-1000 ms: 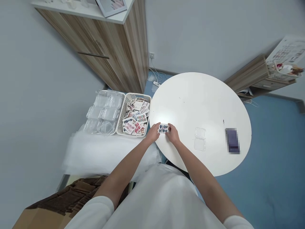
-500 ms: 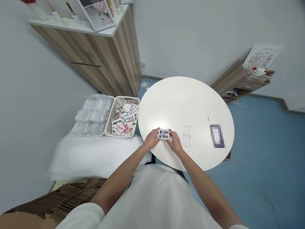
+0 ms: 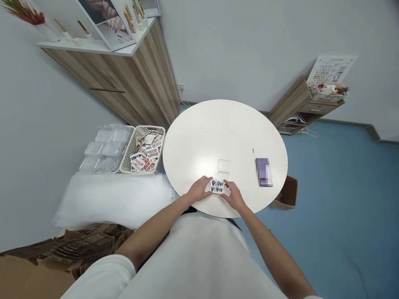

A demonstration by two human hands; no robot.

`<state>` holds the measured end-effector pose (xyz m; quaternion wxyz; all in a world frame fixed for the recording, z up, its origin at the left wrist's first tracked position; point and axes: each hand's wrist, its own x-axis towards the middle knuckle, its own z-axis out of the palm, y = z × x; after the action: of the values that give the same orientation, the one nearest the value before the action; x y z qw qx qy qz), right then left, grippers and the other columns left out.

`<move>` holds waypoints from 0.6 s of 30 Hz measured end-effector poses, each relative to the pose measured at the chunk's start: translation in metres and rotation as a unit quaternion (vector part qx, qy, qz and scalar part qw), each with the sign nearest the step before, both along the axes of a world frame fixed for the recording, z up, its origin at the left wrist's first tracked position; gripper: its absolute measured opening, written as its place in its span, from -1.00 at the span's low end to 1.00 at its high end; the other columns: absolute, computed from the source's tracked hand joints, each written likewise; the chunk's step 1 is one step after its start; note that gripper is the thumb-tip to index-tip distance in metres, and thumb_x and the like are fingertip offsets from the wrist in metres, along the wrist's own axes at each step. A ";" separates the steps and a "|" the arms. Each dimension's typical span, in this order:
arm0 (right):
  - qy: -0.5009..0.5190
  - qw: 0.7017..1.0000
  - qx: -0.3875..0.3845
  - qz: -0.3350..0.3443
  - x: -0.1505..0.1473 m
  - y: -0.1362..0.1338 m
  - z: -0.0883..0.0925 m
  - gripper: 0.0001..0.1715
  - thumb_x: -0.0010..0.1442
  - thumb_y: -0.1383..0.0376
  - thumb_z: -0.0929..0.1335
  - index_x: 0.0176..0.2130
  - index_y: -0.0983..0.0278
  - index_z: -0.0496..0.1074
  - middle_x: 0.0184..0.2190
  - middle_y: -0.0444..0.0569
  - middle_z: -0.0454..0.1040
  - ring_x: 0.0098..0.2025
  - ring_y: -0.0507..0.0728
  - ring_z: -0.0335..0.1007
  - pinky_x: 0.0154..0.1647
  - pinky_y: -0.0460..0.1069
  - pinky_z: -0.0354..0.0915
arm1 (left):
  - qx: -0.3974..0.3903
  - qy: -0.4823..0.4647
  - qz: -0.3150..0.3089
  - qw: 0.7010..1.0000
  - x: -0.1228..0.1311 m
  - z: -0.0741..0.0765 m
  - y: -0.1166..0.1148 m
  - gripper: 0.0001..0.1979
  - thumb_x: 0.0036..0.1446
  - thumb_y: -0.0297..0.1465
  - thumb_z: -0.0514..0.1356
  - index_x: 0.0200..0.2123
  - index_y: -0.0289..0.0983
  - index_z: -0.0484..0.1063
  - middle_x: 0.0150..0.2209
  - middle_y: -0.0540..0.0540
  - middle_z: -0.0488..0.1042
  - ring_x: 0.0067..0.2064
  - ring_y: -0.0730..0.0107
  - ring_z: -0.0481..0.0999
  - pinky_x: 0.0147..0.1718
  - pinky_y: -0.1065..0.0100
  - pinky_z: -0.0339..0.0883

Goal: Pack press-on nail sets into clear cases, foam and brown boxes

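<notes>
Between my two hands is a white card of press-on nails, dark blue and pale ones set in two rows. My left hand pinches its left edge with thumb and fingers. On the opposite edge my right hand grips it the same way. Just beyond the card an opened clear plastic case lies on the round white table; the card and my right fingers cover its near half in part.
Left of the table stands a white basket full of nail cards, beside a basket of stacked clear cases. A blurred purple object lies on the table's right side. A cardboard box is on the floor.
The nail card, held in both hands, has moved right relative to the table and now overlaps the near part of the clear case. The camera view has shifted to the right.
</notes>
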<state>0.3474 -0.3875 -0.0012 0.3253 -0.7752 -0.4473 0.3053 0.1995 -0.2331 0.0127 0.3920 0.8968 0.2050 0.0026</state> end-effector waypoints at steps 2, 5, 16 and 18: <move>-0.011 1.000 -0.009 0.001 0.010 -0.006 -0.002 -0.29 -0.02 0.24 0.34 0.11 0.12 0.06 -0.09 -0.01 0.23 -0.01 0.18 0.17 0.00 0.15 0.18 | 0.026 0.015 -0.010 1.000 0.010 -0.001 -0.005 -0.41 -0.08 -0.30 0.19 0.06 -0.20 0.12 -0.12 -0.12 0.26 -0.15 0.26 0.32 -0.21 0.26 0.27; -0.024 0.999 -0.031 0.004 0.024 -0.008 -0.005 -0.30 -0.05 0.23 0.35 0.08 0.15 0.10 -0.02 0.01 0.20 0.06 0.22 0.09 0.03 0.16 0.13 | 0.063 0.044 -0.015 0.997 0.026 -0.003 -0.009 -0.41 -0.12 -0.28 0.23 0.02 -0.21 0.16 -0.08 -0.15 0.23 -0.08 0.18 0.27 -0.16 0.20 0.23; -0.054 0.995 -0.073 0.044 0.056 0.008 -0.026 -0.30 -0.08 0.25 0.37 0.06 0.17 0.12 -0.01 0.03 0.19 0.04 0.23 0.10 -0.03 0.14 0.14 | 0.070 0.101 0.037 0.992 0.057 -0.019 -0.008 -0.44 -0.17 -0.30 0.27 -0.03 -0.13 0.22 -0.08 -0.14 0.23 -0.06 0.11 0.24 -0.17 0.17 0.19; -0.061 0.994 -0.079 0.049 0.058 0.010 -0.029 -0.30 -0.07 0.25 0.37 0.07 0.18 0.12 -0.03 0.03 0.22 0.03 0.23 0.10 -0.04 0.13 0.14 | 0.065 0.107 0.036 0.991 0.059 -0.023 -0.007 -0.43 -0.16 -0.31 0.26 -0.01 -0.14 0.20 -0.08 -0.14 0.24 -0.07 0.13 0.26 -0.18 0.18 0.19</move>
<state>0.4056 -0.3773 -0.0302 0.2195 -0.7929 -0.4779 0.3077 0.2588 -0.2399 -0.0104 0.3084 0.9075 0.2773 -0.0660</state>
